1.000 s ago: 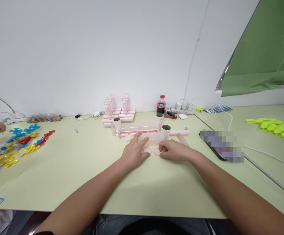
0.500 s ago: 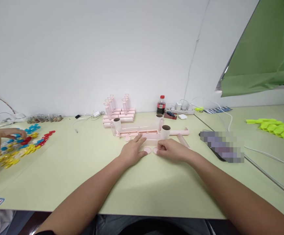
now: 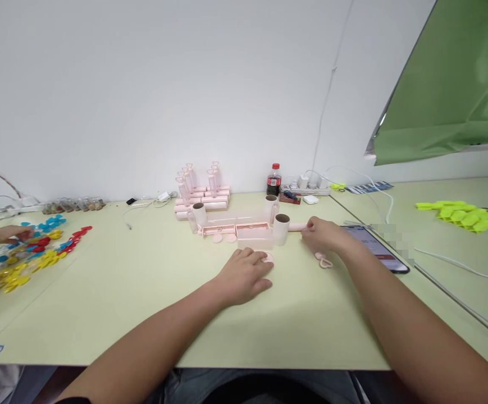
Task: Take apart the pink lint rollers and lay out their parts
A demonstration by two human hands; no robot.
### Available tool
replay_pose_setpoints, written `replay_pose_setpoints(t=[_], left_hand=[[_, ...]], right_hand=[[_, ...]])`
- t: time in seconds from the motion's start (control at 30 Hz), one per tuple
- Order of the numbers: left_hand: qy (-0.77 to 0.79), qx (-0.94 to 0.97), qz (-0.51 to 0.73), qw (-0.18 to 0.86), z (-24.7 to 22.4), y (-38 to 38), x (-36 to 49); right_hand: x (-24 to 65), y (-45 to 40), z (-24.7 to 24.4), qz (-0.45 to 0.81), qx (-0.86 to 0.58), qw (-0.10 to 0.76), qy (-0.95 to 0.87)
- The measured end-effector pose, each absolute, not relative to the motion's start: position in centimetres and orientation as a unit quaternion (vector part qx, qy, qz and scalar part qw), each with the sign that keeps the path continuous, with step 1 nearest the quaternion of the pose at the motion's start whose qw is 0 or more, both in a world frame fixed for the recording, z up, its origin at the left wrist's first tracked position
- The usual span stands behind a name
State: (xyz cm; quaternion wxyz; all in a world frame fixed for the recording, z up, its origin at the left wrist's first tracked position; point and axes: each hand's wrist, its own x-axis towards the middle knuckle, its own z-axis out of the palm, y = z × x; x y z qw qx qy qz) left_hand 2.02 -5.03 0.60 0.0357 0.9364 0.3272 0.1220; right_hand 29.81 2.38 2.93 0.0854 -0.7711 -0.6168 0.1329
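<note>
From my feed: pale pink disc [image 3: 270, 257], thin, round, looks flat on the counter [image 3: 290, 314]. It's partly covered, so I only get its right part. Pink heart-shaped loop [image 3: 325, 262] lies well to the right of it, opening facing up, small pink stub at its upper left; can't tell what that joins. Pink cylinder [image 3: 297, 226] lies on its side, running left to right beyond the loop, both ends hidden from me.

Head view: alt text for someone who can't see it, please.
A person's left hand partly covers a pink disc on a pale green table; the right hand is near a heart-shaped piece. Upright tubes and a red-capped bottle stand beyond.
</note>
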Motion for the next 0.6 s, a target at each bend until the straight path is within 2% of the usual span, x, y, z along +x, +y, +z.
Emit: replay_pose_setpoints(t=[0.13,0.33,0.6], left_hand=[[0.331,0.940,0.079,0.032,0.3,-5.2,2.4],[0.339,0.937,0.081,0.015,0.0,-4.9,2.7],[0.417,0.886,0.201,-0.015,0.0,-3.9,1.9]], right_hand=[[29.7,2.6,2.5,0.157,-0.768,0.069,-0.617],[29.7,2.7,2.5,0.175,-0.771,0.063,-0.609],[30.1,1.7,4.1,0.186,-0.777,0.139,-0.585]])
